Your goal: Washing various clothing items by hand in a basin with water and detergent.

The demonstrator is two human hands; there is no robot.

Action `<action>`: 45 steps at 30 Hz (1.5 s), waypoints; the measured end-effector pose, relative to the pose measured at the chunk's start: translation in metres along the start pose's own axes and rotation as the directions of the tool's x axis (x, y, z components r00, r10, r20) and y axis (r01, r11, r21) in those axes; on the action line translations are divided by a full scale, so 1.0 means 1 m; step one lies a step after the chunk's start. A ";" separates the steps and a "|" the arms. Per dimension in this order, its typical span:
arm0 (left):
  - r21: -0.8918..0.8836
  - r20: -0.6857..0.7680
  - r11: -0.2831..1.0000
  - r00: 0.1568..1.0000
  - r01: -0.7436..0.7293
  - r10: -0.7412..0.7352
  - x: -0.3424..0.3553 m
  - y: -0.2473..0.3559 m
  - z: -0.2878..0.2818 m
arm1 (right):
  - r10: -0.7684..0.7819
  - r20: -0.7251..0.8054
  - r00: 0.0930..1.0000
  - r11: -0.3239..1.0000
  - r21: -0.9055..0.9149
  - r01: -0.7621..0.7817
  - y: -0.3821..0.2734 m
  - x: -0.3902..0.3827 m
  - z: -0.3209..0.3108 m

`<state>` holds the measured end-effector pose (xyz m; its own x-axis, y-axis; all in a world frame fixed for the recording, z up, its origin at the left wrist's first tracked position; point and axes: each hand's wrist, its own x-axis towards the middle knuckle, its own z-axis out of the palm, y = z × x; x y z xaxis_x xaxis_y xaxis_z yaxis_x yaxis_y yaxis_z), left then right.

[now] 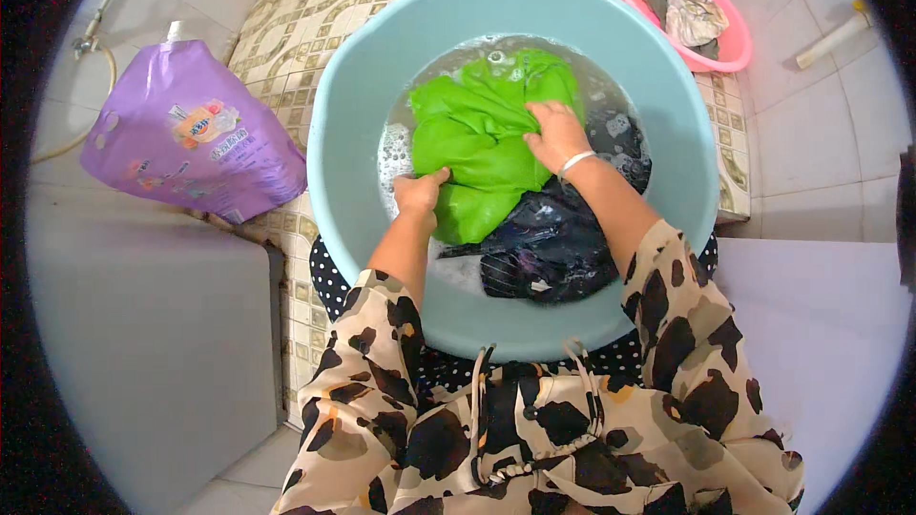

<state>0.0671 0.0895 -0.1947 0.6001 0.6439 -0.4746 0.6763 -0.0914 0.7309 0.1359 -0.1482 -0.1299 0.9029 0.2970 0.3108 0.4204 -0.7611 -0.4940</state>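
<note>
In the blue washtub (515, 5), dark clothing (563, 253) is partly hidden by green cloth (477, 129), touched by the left hand (417, 195) and right hand (560, 138); whether fingers (547, 113) are clamped cannot be told. Foamy water (392, 153) is exposed leftward.

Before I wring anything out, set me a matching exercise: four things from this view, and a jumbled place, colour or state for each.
Things:
1. green cloth
2. dark garment
3. pouch
4. small basin

Descriptions:
A. purple, left of the tub
B. touched by fingers of the right hand and by the left hand
C. pink, holding crumpled cloths
D. in the tub, toward its near and right side

Pairs: 1-B, 2-D, 3-A, 4-C.
</note>
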 end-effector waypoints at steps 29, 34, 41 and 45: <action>-0.752 0.646 0.448 0.675 0.484 0.356 -0.112 0.080 -0.061 | -0.118 0.437 0.892 0.638 0.722 -0.269 0.044 -0.009 -0.071; -0.626 0.759 0.388 0.413 0.676 0.503 -0.067 0.035 -0.030 | -0.002 0.435 0.900 -0.525 0.766 -0.371 -0.015 0.009 -0.033; -0.649 0.758 0.392 0.599 0.653 0.258 -0.123 0.084 -0.006 | -0.312 0.173 0.934 0.915 0.321 0.246 -0.143 -0.034 -0.008; -0.553 0.795 0.471 0.605 0.688 0.050 -0.134 0.093 0.020 | 0.024 0.265 0.964 0.997 0.062 -0.042 -0.058 0.011 0.007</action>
<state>0.0580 -0.0207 -0.0728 0.7366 -0.2190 -0.6399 0.4946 0.8198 0.2888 0.1218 -0.0967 -0.1040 0.9043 0.4207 0.0727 0.3870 -0.7359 -0.5556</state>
